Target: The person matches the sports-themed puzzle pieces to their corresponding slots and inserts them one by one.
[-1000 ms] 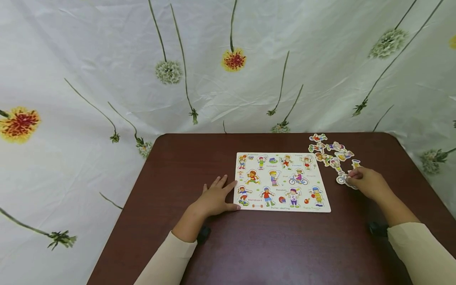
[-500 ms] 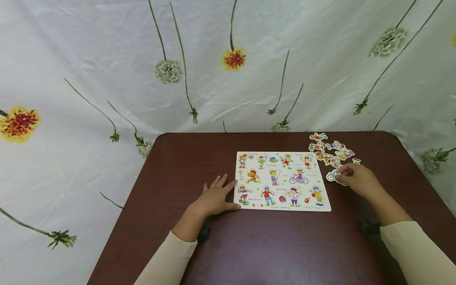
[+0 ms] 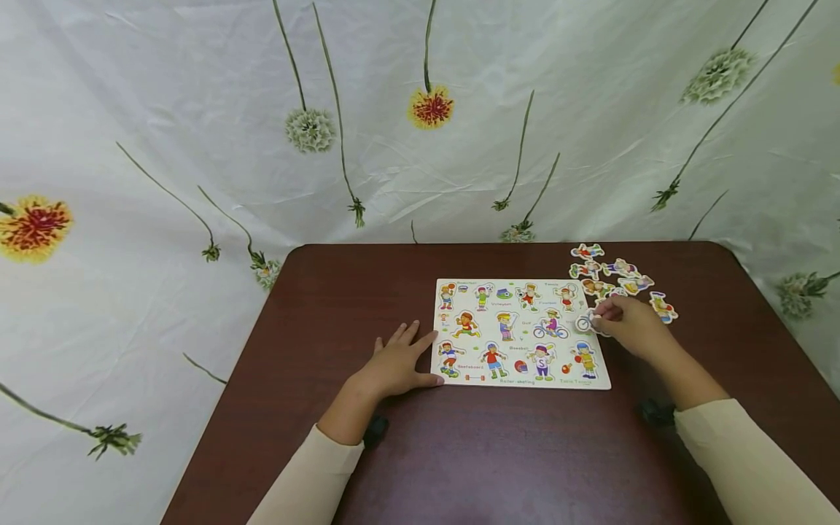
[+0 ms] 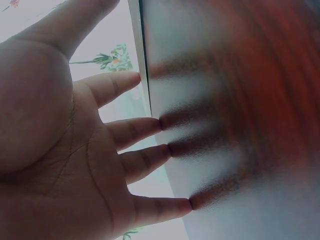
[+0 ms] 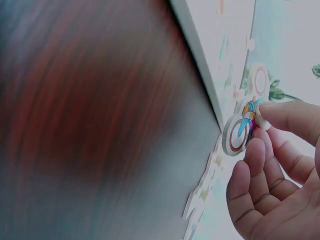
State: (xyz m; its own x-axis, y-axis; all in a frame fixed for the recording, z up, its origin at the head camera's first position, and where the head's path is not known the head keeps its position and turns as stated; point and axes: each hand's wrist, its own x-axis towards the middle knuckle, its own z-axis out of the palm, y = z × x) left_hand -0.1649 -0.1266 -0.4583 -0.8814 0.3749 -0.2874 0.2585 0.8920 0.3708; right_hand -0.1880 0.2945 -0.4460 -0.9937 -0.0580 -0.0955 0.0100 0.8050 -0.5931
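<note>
My left hand lies with spread fingers at the left side of a white puzzle board, its index finger and thumb touching the edge. In the left wrist view the fingertips meet the dark tabletop. My right hand holds a bicycle-rider puzzle piece over the board's right edge, close to the printed bicycle picture. The right wrist view shows thumb and index finger pinching the small pale knob on that piece, which is tilted up on edge there; the other fingers curl loosely below.
Several loose sports-figure pieces lie in a cluster behind and right of the board. One separate piece lies just beyond my right hand. The dark wooden table ends at a flowered white cloth behind it.
My right hand has carried the bicycle piece leftward from the loose pieces to the board's right edge, uncovering the separate piece behind it. My left hand has stayed still.
</note>
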